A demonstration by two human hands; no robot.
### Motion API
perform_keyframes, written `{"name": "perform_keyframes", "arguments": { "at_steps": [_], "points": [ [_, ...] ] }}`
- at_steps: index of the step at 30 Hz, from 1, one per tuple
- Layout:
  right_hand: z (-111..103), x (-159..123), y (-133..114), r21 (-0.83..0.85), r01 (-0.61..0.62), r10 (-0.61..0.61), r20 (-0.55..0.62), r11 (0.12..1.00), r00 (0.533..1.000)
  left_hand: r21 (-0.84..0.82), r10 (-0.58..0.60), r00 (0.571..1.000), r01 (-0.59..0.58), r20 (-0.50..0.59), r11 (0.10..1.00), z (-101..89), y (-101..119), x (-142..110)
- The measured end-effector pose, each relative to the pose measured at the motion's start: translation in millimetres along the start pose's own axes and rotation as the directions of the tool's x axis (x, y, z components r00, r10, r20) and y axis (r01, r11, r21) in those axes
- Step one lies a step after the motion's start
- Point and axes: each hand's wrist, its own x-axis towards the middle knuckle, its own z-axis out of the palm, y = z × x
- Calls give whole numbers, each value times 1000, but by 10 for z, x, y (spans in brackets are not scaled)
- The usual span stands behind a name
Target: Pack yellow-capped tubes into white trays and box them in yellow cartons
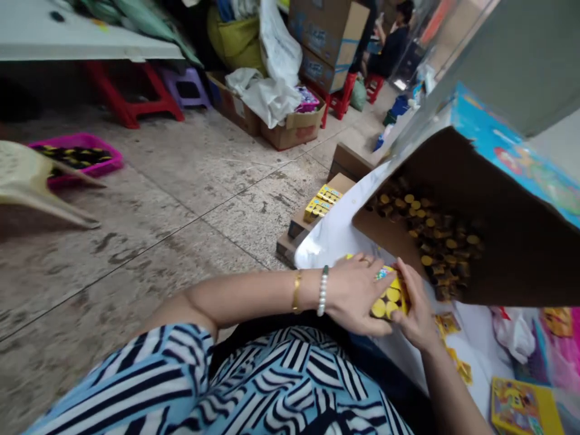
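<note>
My left hand (357,293) and my right hand (414,302) together grip a small yellow pack of round yellow-capped tubes (388,296), held just above my lap. The left hand's fingers curl around the pack's left side; the right hand's fingers press its right side. Just behind them a tilted cardboard box (507,241) lies open on its side, holding several loose dark tubes with yellow caps (435,235). A white plastic sheet (335,232) lies under the box's mouth.
Yellow packs (321,202) sit on a flat carton (294,232) on the stone floor. A pink tray (77,158) lies at far left beside a pale chair leg (31,187). Cartons, bags and red stools stand behind; a seated person (392,45) is at the back. Printed cards (525,405) lie at right.
</note>
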Motion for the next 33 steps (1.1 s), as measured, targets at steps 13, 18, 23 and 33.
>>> {"name": "perform_keyframes", "arguments": {
  "at_steps": [13,18,23,33],
  "points": [
    [91,982,-117,39,233,-225,-146,972,963,417,-59,998,56,-7,907,-313,-692,-108],
    [-578,1028,453,-458,-166,-23,-380,873,925,484,-82,996,54,37,873,-393,-1066,-161],
    [-1006,319,1027,-299,-668,450,-548,682,705,499,-48,999,53,-23,865,-355,-1140,-184],
    [-365,584,1334,-178,-792,658,-466,584,591,527,111,984,-169,141,833,-468,-1398,-90]
  ]
}}
